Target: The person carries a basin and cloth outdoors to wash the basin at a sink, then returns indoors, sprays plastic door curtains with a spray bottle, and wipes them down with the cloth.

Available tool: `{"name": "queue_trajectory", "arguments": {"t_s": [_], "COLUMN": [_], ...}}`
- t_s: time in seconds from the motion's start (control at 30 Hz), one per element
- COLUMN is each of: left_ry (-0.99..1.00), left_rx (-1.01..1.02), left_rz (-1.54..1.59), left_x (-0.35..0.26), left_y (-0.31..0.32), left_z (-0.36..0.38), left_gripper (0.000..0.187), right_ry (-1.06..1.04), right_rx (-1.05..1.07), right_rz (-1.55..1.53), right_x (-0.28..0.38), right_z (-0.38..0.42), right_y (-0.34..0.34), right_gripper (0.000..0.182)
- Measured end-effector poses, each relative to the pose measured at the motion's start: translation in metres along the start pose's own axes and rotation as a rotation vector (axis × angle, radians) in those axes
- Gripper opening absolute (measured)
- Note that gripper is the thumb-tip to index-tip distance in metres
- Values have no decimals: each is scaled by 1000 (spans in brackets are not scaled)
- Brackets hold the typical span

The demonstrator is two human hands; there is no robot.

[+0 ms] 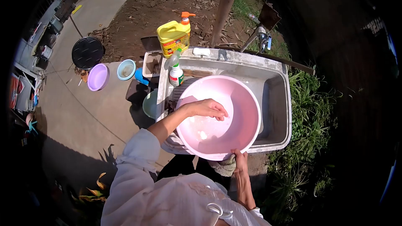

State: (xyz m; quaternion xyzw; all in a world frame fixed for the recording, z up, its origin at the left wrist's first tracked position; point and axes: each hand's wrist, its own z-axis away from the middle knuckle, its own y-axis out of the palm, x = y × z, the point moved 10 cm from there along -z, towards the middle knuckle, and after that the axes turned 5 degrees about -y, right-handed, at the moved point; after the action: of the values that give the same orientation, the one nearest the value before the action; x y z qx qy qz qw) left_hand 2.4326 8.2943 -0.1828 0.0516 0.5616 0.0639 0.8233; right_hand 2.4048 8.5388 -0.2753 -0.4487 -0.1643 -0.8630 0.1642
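A large pink basin (245, 104) rests across the left part of a stone sink (286, 100), with a little water glinting on its floor. My left hand (208, 109) hovers inside the basin over its middle, fingers curled together; what they hold, if anything, I cannot make out. At the near rim my right hand (240, 159) grips the basin. Just beside that hand, under the rim, hangs a greyish-green cloth (224, 166). A spray bottle (176, 75) with a red and green label stands by the basin's far left side.
A yellow pump jug (173, 39) stands behind the sink's far left corner, near a white bar of soap (201, 52). To the left on the concrete are a purple basin (98, 77), a light blue basin (126, 70) and a green basin (150, 104). A metal post (226, 8) rises behind.
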Motion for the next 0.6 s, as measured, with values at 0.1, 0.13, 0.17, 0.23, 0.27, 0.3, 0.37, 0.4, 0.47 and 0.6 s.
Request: {"name": "queue_trajectory", "arguments": {"t_s": [0.1,0.13,0.17,0.23,0.27,0.3,0.37,0.4,0.47,0.6], "left_ry": [66,-158,-146,69,171,169,62,106,156,50], "left_rx": [-300,-530,-555,-478,-361,-366,-293,-497,-813,-1482], "left_rz": [-1465,-1212,-1218,-795,-603,-601,120,-667,-742,-366], "left_x": [26,28,25,17,10,7,11,9,1,27], "left_y": [-15,-39,-44,-34,-24,-22,-25,-41,-74,-160], "left_z": [-1,0,-1,2,3,7,13,20,46,109], "left_gripper": [18,19,19,18,20,20,23,25,27,30], "right_ry": [15,5,-15,-68,-28,8,-22,-33,-30,-72], "right_rx": [45,12,-29,10,-101,-209,-24,-65,-21,-82], "right_rz": [-12,24,45,44,52,58,51,73,12,22], "right_x": [12,27,37,14,8,4,14,11,4,30], "right_z": [10,21,23,3,5,7,5,6,3,28], "right_y": [11,15,17,-3,-14,-23,-5,-9,-14,-4], "right_gripper": [20,19,19,21,22,24,25,25,29,34]}}
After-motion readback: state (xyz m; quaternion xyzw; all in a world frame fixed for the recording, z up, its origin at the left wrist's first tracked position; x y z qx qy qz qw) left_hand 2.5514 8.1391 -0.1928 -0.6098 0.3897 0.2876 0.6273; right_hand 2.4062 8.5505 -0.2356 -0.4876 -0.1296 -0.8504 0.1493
